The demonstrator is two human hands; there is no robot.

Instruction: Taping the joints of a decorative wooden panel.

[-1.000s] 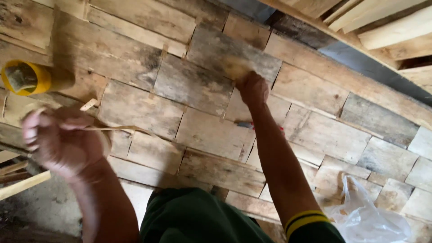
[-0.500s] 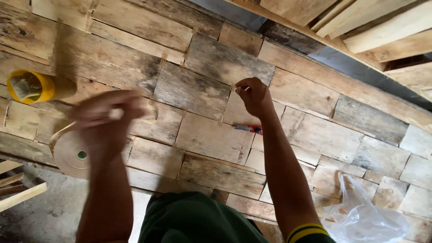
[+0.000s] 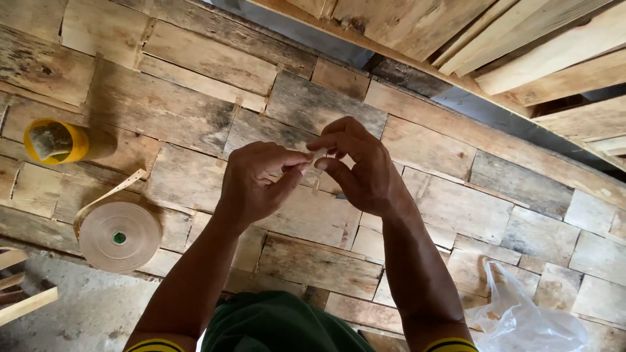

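Biggest thing under me is the patchwork panel of wood veneer pieces (image 3: 195, 124), all rough grey-brown rectangles butted edge to edge, filling nearly the whole view. Stacked timber boards (image 3: 521, 52) run along its far edge toward the far right corner. Down at the near right corner there's a crumpled clear plastic bag (image 3: 521, 319) lying on the pieces.

Over by the left edge sits my roll of brown paper tape (image 3: 119, 236), flat on its side with a loose tail curling up off it. Just beyond that, still near the left edge, is a yellow cup (image 3: 57, 141) tipped on its side.

Both my hands are up over the middle of the panel. My left hand (image 3: 257, 179) and right hand (image 3: 358, 166) are each pinched closed on the same short strip of tape (image 3: 317, 166), thumb and forefinger on both sides, fingertips almost touching. The strip's tiny and pale, hanging a bit below my fingers.
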